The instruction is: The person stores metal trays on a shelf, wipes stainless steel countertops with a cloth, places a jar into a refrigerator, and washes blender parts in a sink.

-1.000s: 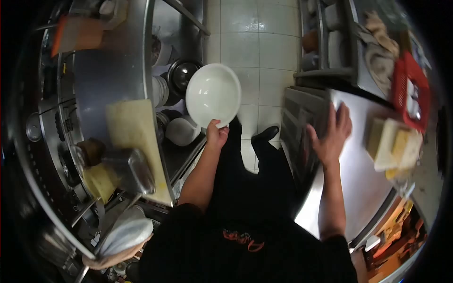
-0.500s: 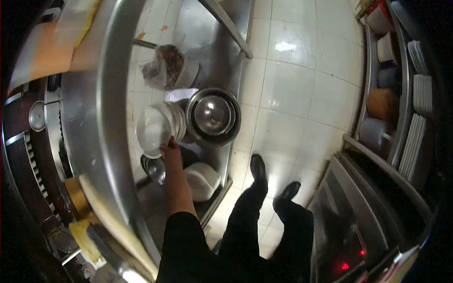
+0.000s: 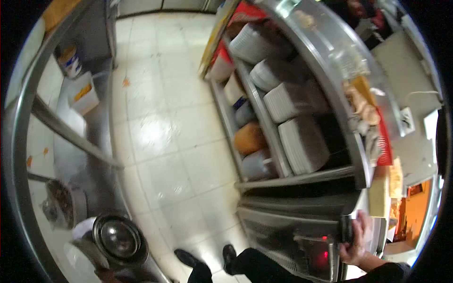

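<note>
My left hand point(image 3: 106, 275) is low at the left edge, dim and partly cut off. Its fingers seem closed on the rim of a white bowl point(image 3: 78, 259), one of a stack on the lower steel shelf point(image 3: 101, 141). Nested steel bowls point(image 3: 118, 238) sit beside the stack. On the right, my right hand point(image 3: 357, 239) has its fingers curled around a black handle-like piece point(image 3: 348, 229) at the top edge of a steel appliance point(image 3: 283, 236). Red lights point(image 3: 325, 254) glow on the appliance front.
Stacks of white plates point(image 3: 297, 146) fill a steel rack point(image 3: 306, 179), with tubs, including an orange one point(image 3: 251, 138), below. A clear bag point(image 3: 59, 205) and a white container point(image 3: 86, 96) stand on the left shelf. White tiled floor point(image 3: 160, 137) runs between both sides.
The view has swung right and up, so the shelf and bowls sit lower left. My right hand has come fully into view at the appliance. My left hand stays by the white bowls.
</note>
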`<state>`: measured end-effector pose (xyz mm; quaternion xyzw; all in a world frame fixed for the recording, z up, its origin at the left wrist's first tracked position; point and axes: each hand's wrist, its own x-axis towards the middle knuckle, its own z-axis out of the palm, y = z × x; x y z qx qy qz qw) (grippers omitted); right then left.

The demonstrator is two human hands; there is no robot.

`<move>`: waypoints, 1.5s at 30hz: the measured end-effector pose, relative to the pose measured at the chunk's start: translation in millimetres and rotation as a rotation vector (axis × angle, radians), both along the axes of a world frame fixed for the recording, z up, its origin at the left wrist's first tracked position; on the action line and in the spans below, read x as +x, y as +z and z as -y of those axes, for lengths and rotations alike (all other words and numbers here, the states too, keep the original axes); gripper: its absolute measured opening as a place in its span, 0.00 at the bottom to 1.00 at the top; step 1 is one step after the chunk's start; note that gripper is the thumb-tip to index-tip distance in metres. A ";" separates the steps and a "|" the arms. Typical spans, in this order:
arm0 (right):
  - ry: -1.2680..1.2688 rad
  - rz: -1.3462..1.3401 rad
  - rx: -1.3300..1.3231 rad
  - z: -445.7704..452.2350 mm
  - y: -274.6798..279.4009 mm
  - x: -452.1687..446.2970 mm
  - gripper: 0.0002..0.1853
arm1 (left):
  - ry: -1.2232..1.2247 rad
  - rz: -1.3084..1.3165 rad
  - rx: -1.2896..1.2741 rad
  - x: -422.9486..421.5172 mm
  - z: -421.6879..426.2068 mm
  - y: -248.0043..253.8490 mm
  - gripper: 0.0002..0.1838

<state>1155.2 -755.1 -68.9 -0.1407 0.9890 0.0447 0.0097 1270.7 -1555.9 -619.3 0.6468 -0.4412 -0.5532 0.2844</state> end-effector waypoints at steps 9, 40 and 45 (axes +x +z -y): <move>-0.100 0.091 -0.100 10.3 26.9 -6.7 0.43 | -0.175 0.318 0.102 -16.3 -285.7 101.0 0.20; -1.619 -0.173 -0.761 -50.9 87.4 359.0 0.16 | -1.993 0.542 0.429 -273.5 -453.9 348.3 0.24; -2.138 -0.602 -0.844 -13.2 26.0 487.7 0.18 | -2.354 0.468 0.336 -244.1 -599.7 528.1 0.29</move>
